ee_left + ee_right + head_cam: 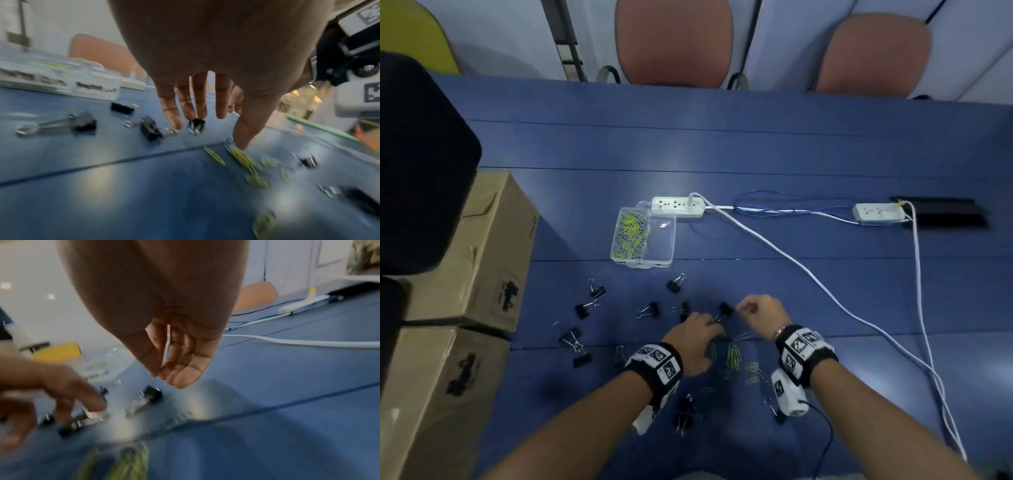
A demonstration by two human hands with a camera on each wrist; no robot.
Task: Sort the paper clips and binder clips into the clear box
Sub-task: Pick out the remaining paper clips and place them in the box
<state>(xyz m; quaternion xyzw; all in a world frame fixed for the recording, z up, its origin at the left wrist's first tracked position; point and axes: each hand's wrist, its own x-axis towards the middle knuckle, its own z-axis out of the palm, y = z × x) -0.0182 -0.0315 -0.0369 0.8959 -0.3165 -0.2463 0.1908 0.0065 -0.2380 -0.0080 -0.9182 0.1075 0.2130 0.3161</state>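
The clear box (672,240) stands beyond my hands, and its left compartment holds several yellow-green and grey paper clips. Black binder clips (650,310) lie scattered on the blue table (825,291). My left hand (714,325) reaches down with straight fingers (176,120); one fingertip (96,405) touches a binder clip's silver handles (94,415). Another binder clip (724,309) lies between the hands. My right hand (741,309) hovers above the table with thumb and fingertips (185,378) pinched together, and nothing shows between them. Loose paper clips (734,356) lie just nearer than both hands.
A white power strip (677,206) sits behind the box, and its white cable (808,274) runs right and down past my right arm. A second strip (878,211) is far right. Cardboard boxes (472,253) stand at the left edge. Two chairs (674,41) stand beyond the table.
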